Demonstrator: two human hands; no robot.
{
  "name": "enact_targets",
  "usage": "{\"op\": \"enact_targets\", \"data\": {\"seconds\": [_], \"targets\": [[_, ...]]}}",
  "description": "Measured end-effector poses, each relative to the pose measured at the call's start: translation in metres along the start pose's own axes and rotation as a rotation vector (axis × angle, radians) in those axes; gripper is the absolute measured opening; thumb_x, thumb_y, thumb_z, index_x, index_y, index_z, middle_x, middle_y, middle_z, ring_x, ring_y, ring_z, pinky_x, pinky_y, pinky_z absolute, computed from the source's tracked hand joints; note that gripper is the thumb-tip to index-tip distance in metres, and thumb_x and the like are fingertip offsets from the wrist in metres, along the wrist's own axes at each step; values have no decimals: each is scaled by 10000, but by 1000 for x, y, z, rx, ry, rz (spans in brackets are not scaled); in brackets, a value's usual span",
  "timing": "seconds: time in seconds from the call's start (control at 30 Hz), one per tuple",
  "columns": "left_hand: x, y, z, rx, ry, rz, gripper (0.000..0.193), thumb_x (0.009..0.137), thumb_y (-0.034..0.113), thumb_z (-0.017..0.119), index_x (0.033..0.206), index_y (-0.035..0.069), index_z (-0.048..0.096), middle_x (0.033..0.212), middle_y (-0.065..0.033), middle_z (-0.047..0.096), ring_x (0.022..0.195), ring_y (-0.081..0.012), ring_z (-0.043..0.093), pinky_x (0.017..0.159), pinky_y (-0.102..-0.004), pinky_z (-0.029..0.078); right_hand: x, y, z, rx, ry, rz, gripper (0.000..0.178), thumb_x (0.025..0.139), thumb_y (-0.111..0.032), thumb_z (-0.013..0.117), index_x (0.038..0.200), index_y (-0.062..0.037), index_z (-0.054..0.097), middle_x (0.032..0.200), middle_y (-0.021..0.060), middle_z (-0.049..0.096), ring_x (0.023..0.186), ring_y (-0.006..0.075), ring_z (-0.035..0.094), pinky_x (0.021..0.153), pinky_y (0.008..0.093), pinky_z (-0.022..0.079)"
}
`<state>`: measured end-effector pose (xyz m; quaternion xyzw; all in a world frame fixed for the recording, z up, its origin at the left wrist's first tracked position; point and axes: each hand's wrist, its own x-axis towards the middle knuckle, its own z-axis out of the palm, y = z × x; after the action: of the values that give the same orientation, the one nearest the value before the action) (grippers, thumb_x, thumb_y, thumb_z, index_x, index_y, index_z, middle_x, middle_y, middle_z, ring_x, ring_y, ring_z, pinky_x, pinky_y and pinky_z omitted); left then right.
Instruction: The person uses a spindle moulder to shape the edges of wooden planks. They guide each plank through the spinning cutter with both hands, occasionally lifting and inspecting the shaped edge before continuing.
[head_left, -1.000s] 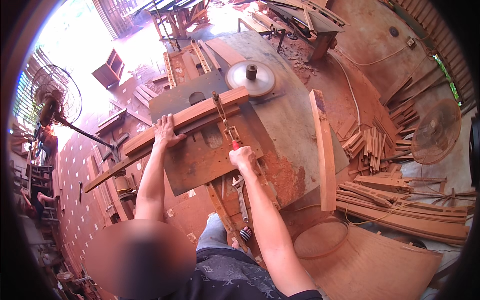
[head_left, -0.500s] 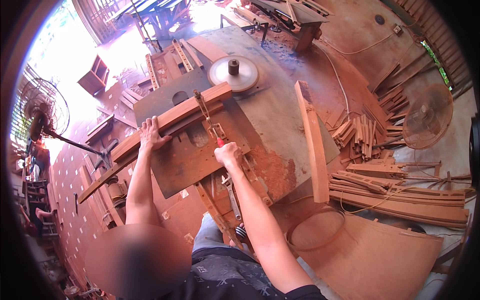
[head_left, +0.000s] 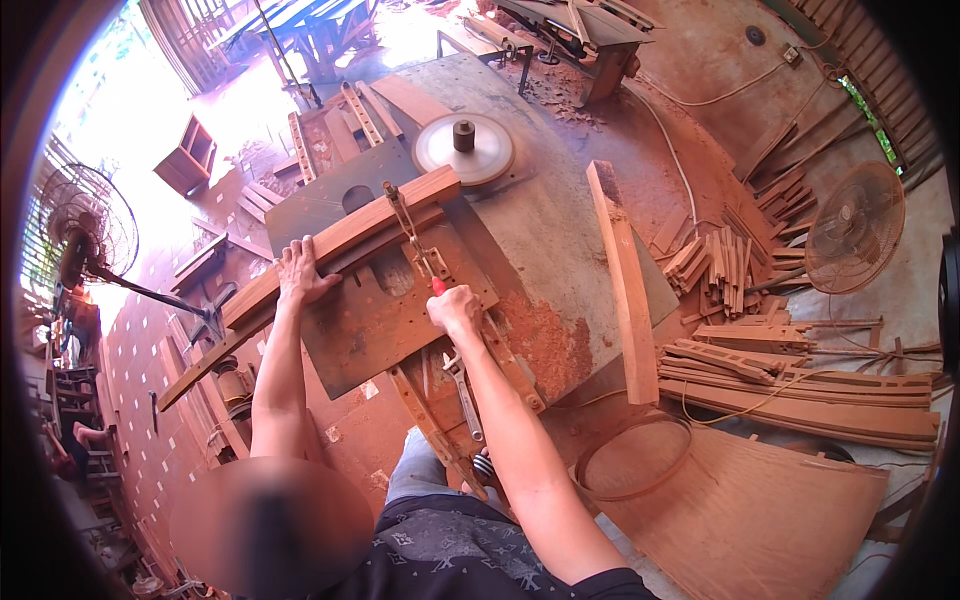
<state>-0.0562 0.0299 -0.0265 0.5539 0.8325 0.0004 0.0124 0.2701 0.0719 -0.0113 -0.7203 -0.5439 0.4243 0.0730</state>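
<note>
A long squared wooden beam (head_left: 385, 218) lies slantwise across a flat sliding plate (head_left: 345, 335). My left hand (head_left: 302, 272) rests on the beam's left part, fingers stretched over its top and thumb spread. A toggle clamp (head_left: 408, 222) reaches over the beam, its tip on the wood. My right hand (head_left: 456, 310) is closed around the clamp's red handle (head_left: 438, 286). Just past the beam's right end sits a round pale saw disc (head_left: 464, 152), lying level on a dark spindle; its surface looks smeared as if turning. A longer thin strip (head_left: 215, 360) runs beneath the beam.
Sawdust (head_left: 545, 345) covers part of the machine table (head_left: 550, 220). Another beam (head_left: 625, 285) lies along its right side. An adjustable wrench (head_left: 464, 398) rests near my right forearm. Stacked timber (head_left: 800, 390) and a fan (head_left: 855, 230) stand right; another fan (head_left: 85, 225) stands left.
The view has shifted very slightly. Both hands, the beam and the clamp keep their places.
</note>
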Motion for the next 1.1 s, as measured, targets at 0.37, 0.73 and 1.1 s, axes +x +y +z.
{"op": "enact_targets", "data": {"seconds": [0.37,0.73,1.1], "targets": [[2,-3,2,-13,-19,-5,1186,691,571,890,1588,62,304,1474,-177,437,1410,-408,418,1156,-665,328,-7,-4,-10,-8,-63,-16,469,943,-355,635,1065,79,763,1169,363,721,1154,477,712,983,504,582],[3,-5,3,-8,-12,3,1164,693,558,889,1576,63,313,1462,-174,441,1403,-403,420,1141,-650,336,-5,-5,-7,-9,-42,-7,446,918,-331,657,1068,76,764,1164,355,726,1147,473,716,981,500,584],[1,-4,3,-34,39,27,1126,691,545,889,1550,70,339,1416,-174,474,1354,-406,447,1122,-632,342,2,-2,1,-35,-8,-17,362,864,-290,694,1006,30,789,1086,319,759,1060,433,761,901,468,617]]}}
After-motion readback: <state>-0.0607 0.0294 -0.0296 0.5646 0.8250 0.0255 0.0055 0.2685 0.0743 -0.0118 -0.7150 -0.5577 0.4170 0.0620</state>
